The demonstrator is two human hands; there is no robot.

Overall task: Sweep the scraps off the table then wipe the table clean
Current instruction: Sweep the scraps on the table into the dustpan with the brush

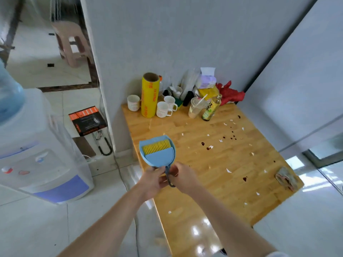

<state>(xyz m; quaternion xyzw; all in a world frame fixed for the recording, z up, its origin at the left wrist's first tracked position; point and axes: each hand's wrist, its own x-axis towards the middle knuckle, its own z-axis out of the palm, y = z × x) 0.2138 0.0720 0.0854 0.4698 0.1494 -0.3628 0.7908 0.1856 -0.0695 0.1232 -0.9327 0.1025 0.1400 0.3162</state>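
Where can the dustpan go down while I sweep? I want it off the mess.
Barest: the near end of the table, with only a stray scrap. The far edge is crowded: yellow roll, mugs, bottle. Scraps and dark spots dot the middle; rag at right.

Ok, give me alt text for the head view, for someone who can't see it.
Both hands, left hand and right hand, grip the handle of a blue dustpan with a yellow-bristled brush nested inside, above a wooden table. White paper scraps and dark red drips dot it; a crumpled rag lies near its right edge.
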